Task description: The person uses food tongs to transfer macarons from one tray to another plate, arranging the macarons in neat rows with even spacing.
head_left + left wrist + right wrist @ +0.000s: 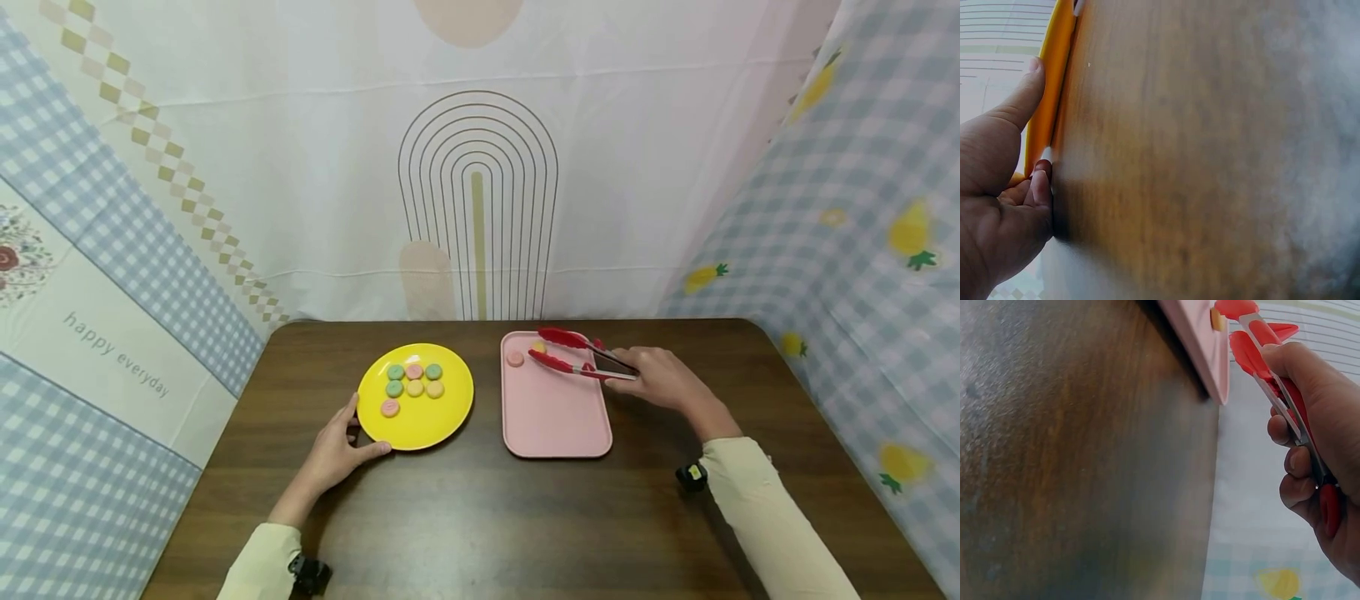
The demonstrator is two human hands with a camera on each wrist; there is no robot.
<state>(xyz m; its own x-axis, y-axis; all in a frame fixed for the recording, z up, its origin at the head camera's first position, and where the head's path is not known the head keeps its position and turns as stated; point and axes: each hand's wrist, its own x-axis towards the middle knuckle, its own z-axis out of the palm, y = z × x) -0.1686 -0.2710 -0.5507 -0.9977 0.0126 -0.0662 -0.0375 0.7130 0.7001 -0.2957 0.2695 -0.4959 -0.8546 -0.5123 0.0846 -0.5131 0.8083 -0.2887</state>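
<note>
A yellow plate (pixel 420 429) lies at the left with several small round biscuit-like pieces on it, green, pink and pale yellow. My left hand (pixel 339 446) holds its near left edge, the thumb along the front rim and the other fingers at the left side. In my right hand (pixel 663 382) are red-tipped metal tongs (pixel 573 368), their arms spread apart over the far end of a pink tray (pixel 555 425). Between the tong tips a yellow piece (pixel 539 347) sits on the tray. Left of it lies a pink piece (pixel 515 358). The right wrist view shows fingers curled around the tongs (pixel 1288 403).
Both dishes stand on a dark brown wooden table (pixel 450 517). A white patterned cloth (pixel 322 167) hangs behind its back edge. Blue checked cloth (pixel 847 275) borders the right side, and more of it hangs at the left.
</note>
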